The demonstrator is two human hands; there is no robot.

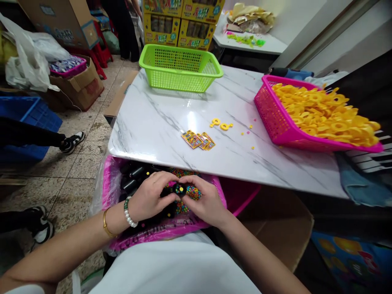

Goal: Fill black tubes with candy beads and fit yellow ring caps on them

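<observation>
Some fingers hidden, black piece partly covered

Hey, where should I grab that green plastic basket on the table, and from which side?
The green plastic basket is probably best gripped by the rim at its two short ends, coming in from left and right: the rim flares outward over sloping walls, and both ends stand clear of other things on the marble-patterned table.
</observation>
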